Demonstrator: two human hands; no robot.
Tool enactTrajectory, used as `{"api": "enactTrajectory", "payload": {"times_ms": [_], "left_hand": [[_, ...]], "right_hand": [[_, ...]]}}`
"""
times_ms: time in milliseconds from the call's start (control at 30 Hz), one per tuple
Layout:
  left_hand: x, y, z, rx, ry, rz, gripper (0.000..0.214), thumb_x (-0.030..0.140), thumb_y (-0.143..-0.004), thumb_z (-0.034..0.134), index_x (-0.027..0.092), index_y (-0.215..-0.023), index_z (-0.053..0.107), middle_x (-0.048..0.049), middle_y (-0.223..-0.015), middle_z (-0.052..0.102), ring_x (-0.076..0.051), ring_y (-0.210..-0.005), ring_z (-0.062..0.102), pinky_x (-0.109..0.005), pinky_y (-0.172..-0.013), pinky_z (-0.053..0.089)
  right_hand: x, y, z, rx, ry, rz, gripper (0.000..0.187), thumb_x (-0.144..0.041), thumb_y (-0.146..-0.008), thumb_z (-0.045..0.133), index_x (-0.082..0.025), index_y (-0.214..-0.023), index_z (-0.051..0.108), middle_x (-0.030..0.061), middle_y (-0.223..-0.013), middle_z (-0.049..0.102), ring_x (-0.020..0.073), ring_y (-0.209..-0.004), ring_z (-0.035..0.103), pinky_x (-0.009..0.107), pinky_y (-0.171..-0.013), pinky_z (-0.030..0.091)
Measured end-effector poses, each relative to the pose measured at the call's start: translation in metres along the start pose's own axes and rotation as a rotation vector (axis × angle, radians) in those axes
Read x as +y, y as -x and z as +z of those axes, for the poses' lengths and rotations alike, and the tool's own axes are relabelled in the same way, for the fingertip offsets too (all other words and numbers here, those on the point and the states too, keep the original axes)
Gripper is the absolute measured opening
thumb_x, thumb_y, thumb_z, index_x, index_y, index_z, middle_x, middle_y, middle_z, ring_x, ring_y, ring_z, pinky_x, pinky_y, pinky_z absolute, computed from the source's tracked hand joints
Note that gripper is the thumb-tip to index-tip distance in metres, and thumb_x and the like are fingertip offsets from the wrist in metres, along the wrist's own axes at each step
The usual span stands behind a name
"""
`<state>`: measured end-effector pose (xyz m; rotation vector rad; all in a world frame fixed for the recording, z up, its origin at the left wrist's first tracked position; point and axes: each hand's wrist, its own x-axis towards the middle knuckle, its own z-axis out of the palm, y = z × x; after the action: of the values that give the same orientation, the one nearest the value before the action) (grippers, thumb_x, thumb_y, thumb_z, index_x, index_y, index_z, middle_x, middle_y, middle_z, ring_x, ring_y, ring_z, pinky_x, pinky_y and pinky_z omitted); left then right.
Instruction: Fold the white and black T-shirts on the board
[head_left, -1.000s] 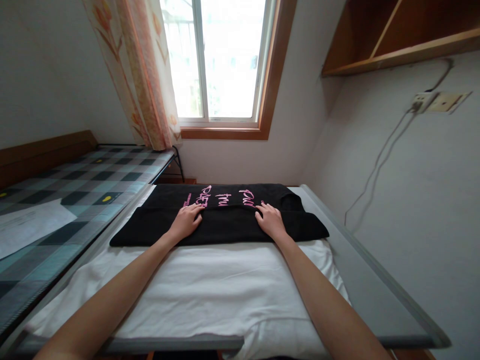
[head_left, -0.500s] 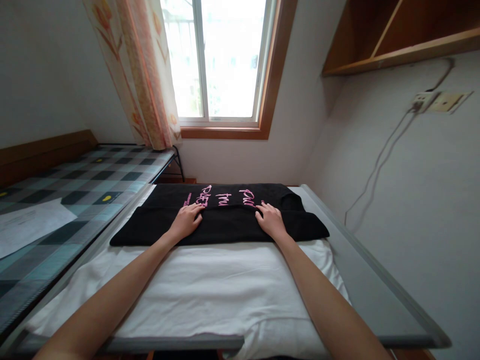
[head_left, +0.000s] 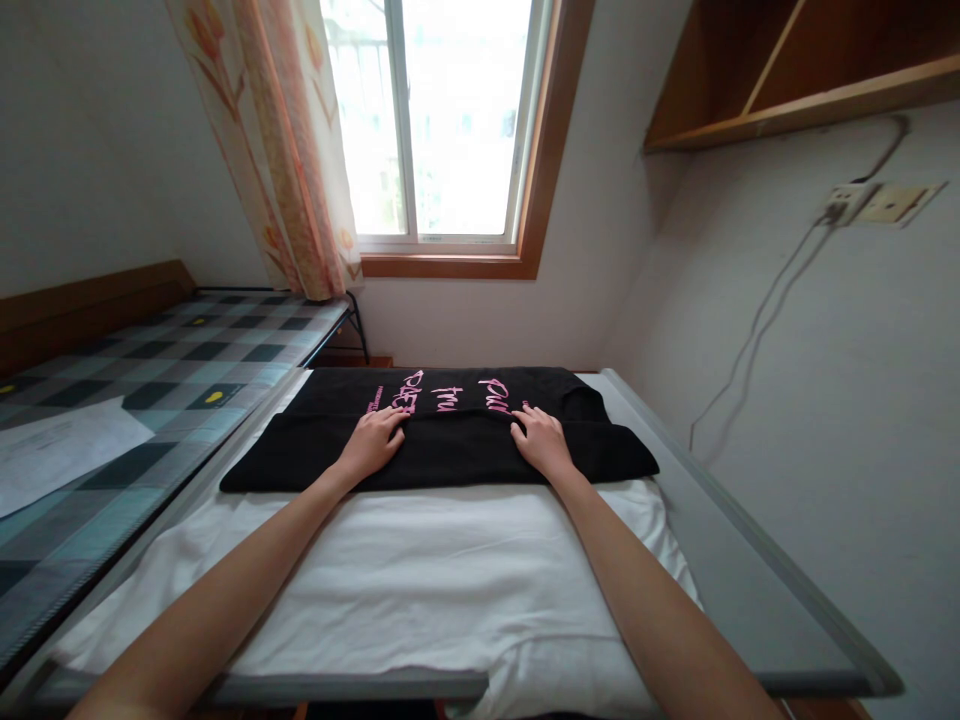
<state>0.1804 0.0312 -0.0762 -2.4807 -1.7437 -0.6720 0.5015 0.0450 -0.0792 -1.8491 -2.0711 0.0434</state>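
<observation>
A black T-shirt [head_left: 457, 455] with pink lettering lies across the table, its near part folded over so that the fold covers some of the print. My left hand [head_left: 373, 440] rests palm down on the folded layer, fingertips at its far edge by the letters. On the same layer, further right, my right hand [head_left: 541, 440] lies flat with its fingers spread. Neither hand grips the cloth. Under and in front of the black shirt is a white T-shirt [head_left: 435, 580], spread out, one sleeve hanging over the near table edge.
The grey table [head_left: 780, 610] has a raised rim and stands against the right wall. At left is a bed with a checked mattress [head_left: 247, 345] and a paper sheet [head_left: 67, 450] on it. A power cord [head_left: 739, 365] hangs from a wall socket [head_left: 847, 203]. Shelves [head_left: 810, 90] jut out above.
</observation>
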Motion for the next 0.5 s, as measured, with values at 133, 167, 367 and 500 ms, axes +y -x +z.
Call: {"api": "enactTrajectory", "payload": {"times_ms": [133,167,367,500], "left_hand": [[0.0,0.0,0.0002,0.003,-0.007,0.0,0.038,0.026,-0.088,0.045,0.021,-0.121,0.064,-0.0074,-0.13,0.062,-0.024,-0.125,0.053,-0.043,-0.107,0.04],[0.0001,0.0,0.0002,0.005,-0.008,0.002,0.038,0.026,-0.088,0.045,0.021,-0.121,0.064,-0.0075,-0.13,0.062,-0.024,-0.125,0.053,-0.043,-0.107,0.04],[-0.0012,0.0,0.0007,0.003,-0.011,0.008,0.038,0.027,-0.089,0.044,0.02,-0.121,0.063,-0.0085,-0.13,0.062,-0.024,-0.125,0.053,-0.042,-0.108,0.039],[-0.0005,0.0003,0.0012,0.008,-0.023,0.002,0.039,0.026,-0.088,0.045,0.02,-0.124,0.061,-0.0088,-0.134,0.059,-0.025,-0.131,0.047,-0.043,-0.11,0.036]], "right_hand": [[-0.0001,0.0001,-0.0001,-0.001,0.011,-0.001,0.04,-0.034,-0.094,0.043,-0.02,-0.125,0.063,0.0103,-0.142,0.052,0.0239,-0.132,0.043,0.038,-0.107,0.029],[-0.0002,0.0002,-0.0003,0.001,0.011,-0.002,0.039,-0.033,-0.094,0.043,-0.02,-0.125,0.064,0.0101,-0.142,0.052,0.0239,-0.132,0.043,0.038,-0.107,0.029],[-0.0013,0.0011,-0.0016,0.014,0.011,-0.007,0.039,-0.033,-0.093,0.043,-0.019,-0.124,0.064,0.0103,-0.141,0.052,0.0249,-0.132,0.044,0.038,-0.107,0.03],[-0.0014,0.0011,-0.0018,0.015,0.013,-0.007,0.04,-0.033,-0.093,0.043,-0.019,-0.124,0.065,0.0107,-0.141,0.052,0.025,-0.132,0.044,0.038,-0.107,0.03]]}}
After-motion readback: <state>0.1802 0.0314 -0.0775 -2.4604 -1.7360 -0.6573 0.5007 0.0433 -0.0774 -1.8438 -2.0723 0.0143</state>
